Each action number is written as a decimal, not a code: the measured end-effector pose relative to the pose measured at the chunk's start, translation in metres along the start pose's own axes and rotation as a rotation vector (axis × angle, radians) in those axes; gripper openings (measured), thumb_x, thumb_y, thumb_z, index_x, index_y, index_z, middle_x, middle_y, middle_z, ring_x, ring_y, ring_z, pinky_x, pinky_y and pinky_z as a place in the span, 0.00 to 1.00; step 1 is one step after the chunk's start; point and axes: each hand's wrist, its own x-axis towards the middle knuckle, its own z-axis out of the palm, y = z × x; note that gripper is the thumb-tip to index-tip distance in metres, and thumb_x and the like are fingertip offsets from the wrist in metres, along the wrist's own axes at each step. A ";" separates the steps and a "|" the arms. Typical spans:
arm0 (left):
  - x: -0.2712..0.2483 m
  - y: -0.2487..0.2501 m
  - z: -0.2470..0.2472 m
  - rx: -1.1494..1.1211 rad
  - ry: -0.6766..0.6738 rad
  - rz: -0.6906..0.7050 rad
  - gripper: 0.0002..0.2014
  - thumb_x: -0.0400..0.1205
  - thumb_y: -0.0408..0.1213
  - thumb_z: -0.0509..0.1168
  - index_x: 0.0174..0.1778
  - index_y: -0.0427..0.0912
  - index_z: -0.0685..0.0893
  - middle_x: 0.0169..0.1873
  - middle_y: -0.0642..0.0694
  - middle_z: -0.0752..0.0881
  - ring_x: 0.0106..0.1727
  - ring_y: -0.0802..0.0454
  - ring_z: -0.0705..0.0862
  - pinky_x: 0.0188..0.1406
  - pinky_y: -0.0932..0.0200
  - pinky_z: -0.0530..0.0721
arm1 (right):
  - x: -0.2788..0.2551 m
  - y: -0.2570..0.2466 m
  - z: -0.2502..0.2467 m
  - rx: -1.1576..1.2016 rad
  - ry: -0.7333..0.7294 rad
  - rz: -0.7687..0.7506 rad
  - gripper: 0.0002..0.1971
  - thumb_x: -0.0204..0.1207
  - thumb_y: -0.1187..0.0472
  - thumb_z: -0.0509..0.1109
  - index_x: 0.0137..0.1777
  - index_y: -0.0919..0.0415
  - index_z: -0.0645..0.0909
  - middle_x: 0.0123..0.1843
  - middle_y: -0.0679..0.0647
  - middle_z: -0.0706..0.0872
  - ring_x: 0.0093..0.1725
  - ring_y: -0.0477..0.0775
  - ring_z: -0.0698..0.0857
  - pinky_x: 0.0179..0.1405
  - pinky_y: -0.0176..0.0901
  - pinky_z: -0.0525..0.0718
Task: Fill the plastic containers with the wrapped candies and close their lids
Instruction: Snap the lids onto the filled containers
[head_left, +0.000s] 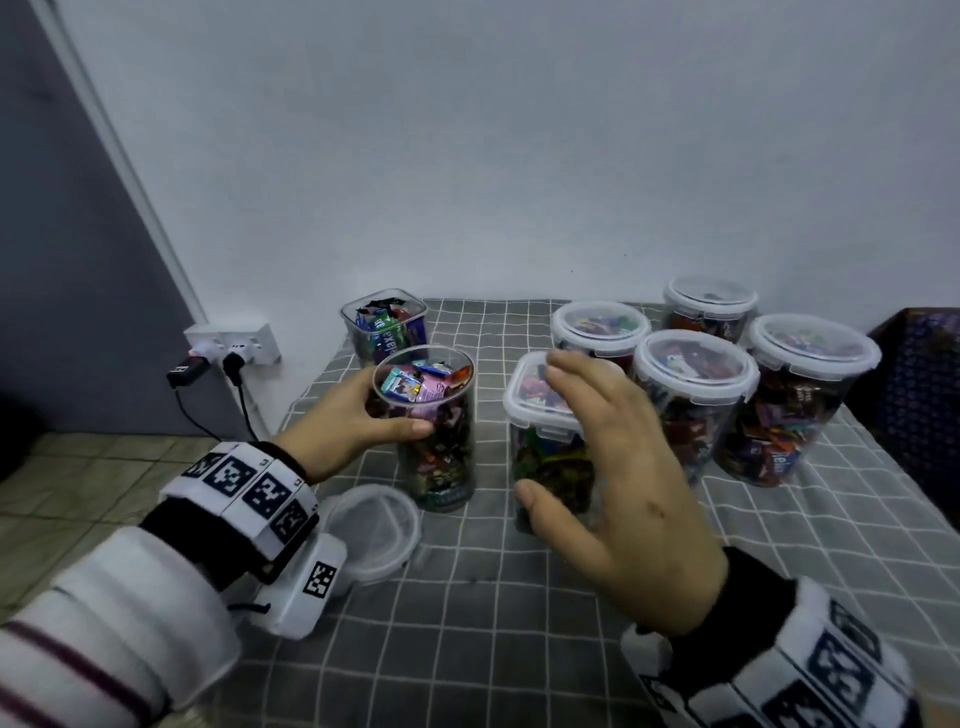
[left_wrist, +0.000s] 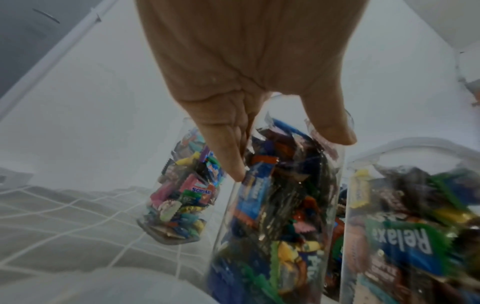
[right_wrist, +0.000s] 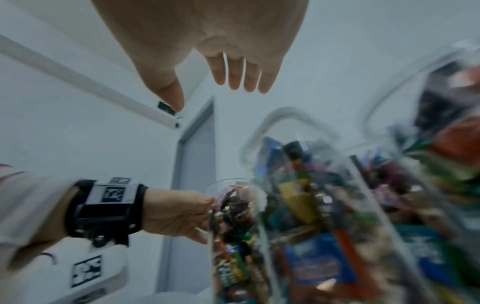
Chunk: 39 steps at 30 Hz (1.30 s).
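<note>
Left hand (head_left: 358, 415) grips the open, candy-packed round container (head_left: 434, 431) near its rim; right hand (head_left: 618, 467) hovers spread. Smooth, likely heavy: hold mid-wall.

We see a plain white wall (head_left: 467, 156) at the back, evenly lit, w/ a dark grey panel (head_left: 62, 234) on the left behind a white trim strip (head_left: 130, 171) running diagonally. Low on the wall sits a white power strip (head_left: 234, 343) w/ a couple of plugs and black cables (head_left: 208, 415) hanging down. Floor (head_left: 78, 478) is beige tile, lower left. A grey cloth w/ white grid lines (head_left: 519, 623) covers the work surface. Far right, a dark patterned box edge (head_left: 919, 395). In the right wrist view, a grey door (right_wrist: 197, 174) in a white wall.
</note>
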 end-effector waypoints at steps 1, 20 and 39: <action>-0.003 0.001 -0.001 -0.008 -0.005 0.004 0.43 0.46 0.62 0.81 0.57 0.53 0.78 0.48 0.64 0.89 0.52 0.68 0.86 0.46 0.76 0.80 | 0.002 -0.006 0.004 0.075 -0.041 -0.003 0.32 0.72 0.53 0.66 0.75 0.66 0.65 0.73 0.55 0.70 0.75 0.48 0.65 0.78 0.36 0.59; -0.062 -0.031 -0.002 0.940 -0.380 -0.327 0.62 0.64 0.59 0.77 0.83 0.52 0.41 0.83 0.51 0.51 0.79 0.51 0.61 0.74 0.61 0.63 | 0.039 0.009 0.126 0.519 -0.232 0.814 0.64 0.63 0.53 0.82 0.82 0.52 0.32 0.85 0.55 0.50 0.83 0.55 0.50 0.82 0.57 0.52; -0.014 -0.053 -0.036 0.722 -0.019 -0.547 0.50 0.71 0.58 0.72 0.82 0.43 0.55 0.78 0.39 0.68 0.75 0.43 0.70 0.71 0.57 0.68 | 0.027 0.015 0.121 0.520 -0.273 0.748 0.42 0.64 0.54 0.82 0.73 0.55 0.60 0.71 0.52 0.75 0.70 0.52 0.74 0.71 0.47 0.72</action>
